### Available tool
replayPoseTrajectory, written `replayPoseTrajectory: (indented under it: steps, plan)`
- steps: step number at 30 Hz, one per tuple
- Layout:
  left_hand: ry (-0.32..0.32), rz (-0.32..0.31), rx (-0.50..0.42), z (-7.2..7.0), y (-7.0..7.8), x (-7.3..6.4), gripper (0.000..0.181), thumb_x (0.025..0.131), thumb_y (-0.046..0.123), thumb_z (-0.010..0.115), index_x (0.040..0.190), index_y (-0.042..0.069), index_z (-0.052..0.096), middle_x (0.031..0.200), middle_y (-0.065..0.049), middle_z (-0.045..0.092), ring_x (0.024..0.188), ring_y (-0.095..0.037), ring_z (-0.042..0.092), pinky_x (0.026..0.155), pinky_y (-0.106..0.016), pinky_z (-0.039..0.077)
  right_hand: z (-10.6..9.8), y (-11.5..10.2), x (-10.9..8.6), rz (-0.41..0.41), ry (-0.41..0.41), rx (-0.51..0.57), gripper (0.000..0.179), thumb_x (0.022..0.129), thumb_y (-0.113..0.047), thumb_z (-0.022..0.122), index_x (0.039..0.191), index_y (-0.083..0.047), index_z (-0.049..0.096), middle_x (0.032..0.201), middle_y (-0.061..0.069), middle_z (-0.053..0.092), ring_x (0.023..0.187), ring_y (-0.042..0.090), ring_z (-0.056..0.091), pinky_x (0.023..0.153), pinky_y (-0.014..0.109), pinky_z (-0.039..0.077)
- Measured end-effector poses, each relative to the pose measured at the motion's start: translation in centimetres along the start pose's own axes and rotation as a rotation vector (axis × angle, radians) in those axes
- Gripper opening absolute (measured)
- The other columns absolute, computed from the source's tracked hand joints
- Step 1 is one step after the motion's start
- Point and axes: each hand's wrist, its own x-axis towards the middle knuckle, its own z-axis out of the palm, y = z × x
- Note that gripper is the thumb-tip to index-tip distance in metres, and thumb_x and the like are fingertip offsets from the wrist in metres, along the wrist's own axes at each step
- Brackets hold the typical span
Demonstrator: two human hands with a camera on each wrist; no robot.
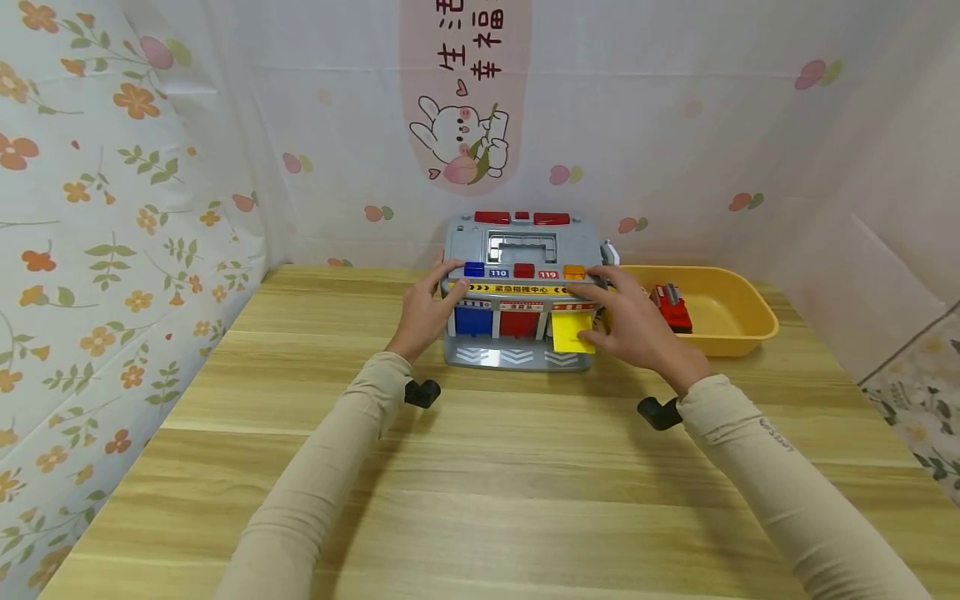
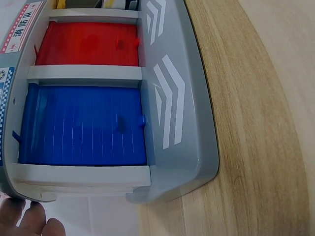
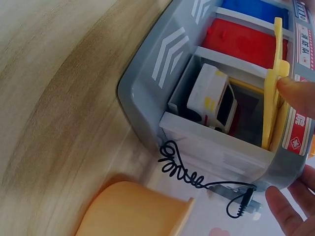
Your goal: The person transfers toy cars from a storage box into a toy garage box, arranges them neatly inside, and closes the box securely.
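Okay, wooden table bears yellow bin at 3 o'clock of toy station, which sits between left hand, half-curled gripping its 9 o'clock end, and right hand, half-curled gripping its 3 o'clock end, thumb against tilted-up yellow door.

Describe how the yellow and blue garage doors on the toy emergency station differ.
The yellow garage door is swung outward, while the blue garage door is shut. The bay behind the yellow door shows a white toy vehicle; the blue door covers its bay. The right hand touches the yellow door; neither hand visibly touches the blue one. Both belong to the same grey toy station.
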Motion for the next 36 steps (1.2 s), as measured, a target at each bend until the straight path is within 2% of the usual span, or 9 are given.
replayPoseTrajectory:
  steps: [5, 12, 18, 24, 29, 36]
  plan:
    - [-0.002, -0.005, 0.001, -0.1, 0.0, 0.0, 0.044, 0.100, 0.044, 0.056, 0.141, 0.027, 0.057, 0.169, -0.004, 0.022, 0.151, -0.033, 0.032, 0.121, -0.052, 0.034, 0.4, 0.2, 0.0, 0.005, 0.004, 0.027, 0.062, 0.083, -0.020, 0.081, 0.140, -0.014, 0.058, 0.156, 0.022, 0.035, 0.141, 0.044, 0.034, 0.111, 0.066, 0.040]
    - [-0.005, -0.015, 0.005, -0.1, 0.0, 0.0, 0.045, 0.100, 0.045, 0.056, 0.141, 0.028, 0.056, 0.169, -0.003, 0.021, 0.152, -0.032, 0.031, 0.122, -0.051, 0.034, 0.8, 0.2, 0.1, 0.002, 0.026, 0.042, 0.070, 0.077, -0.019, 0.087, 0.140, -0.015, 0.057, 0.155, 0.023, 0.035, 0.141, 0.045, 0.033, 0.110, 0.068, 0.039]
    - [-0.005, -0.022, 0.008, 0.0, 0.0, 0.0, 0.044, 0.100, 0.044, 0.056, 0.142, 0.028, 0.056, 0.169, -0.003, 0.020, 0.152, -0.031, 0.032, 0.121, -0.050, 0.035, 1.9, 0.5, 0.2, -0.076, 0.092, -0.030, 0.080, 0.071, -0.021, 0.092, 0.140, -0.016, 0.051, 0.151, 0.026, 0.035, 0.138, 0.046, 0.034, 0.108, 0.066, 0.042]
    - [0.000, -0.017, 0.012, 0.0, 0.0, 0.1, 0.044, 0.100, 0.043, 0.056, 0.141, 0.027, 0.057, 0.169, -0.005, 0.021, 0.152, -0.031, 0.032, 0.121, -0.050, 0.035, 3.4, 1.1, 0.4, -0.139, 0.187, -0.071, 0.088, 0.064, -0.021, 0.096, 0.138, -0.015, 0.048, 0.148, 0.028, 0.035, 0.137, 0.045, 0.032, 0.113, 0.066, 0.032]
    - [0.002, -0.010, 0.015, 0.0, 0.0, 0.0, 0.045, 0.100, 0.044, 0.056, 0.142, 0.027, 0.056, 0.169, -0.002, 0.021, 0.153, -0.031, 0.030, 0.122, -0.050, 0.032, 4.6, 1.4, 0.6, -0.167, 0.230, -0.126, 0.090, 0.065, -0.019, 0.095, 0.139, -0.013, 0.043, 0.148, 0.028, 0.031, 0.139, 0.045, 0.029, 0.112, 0.066, 0.030]
    - [-0.001, -0.025, 0.019, 0.1, 0.0, 0.0, 0.045, 0.100, 0.044, 0.055, 0.142, 0.028, 0.055, 0.168, 0.001, 0.021, 0.153, -0.030, 0.029, 0.123, -0.049, 0.032, 5.6, 1.8, 0.8, -0.203, 0.285, -0.262, 0.086, 0.069, -0.023, 0.093, 0.136, -0.010, 0.041, 0.147, 0.030, 0.033, 0.137, 0.047, 0.032, 0.108, 0.063, 0.034]
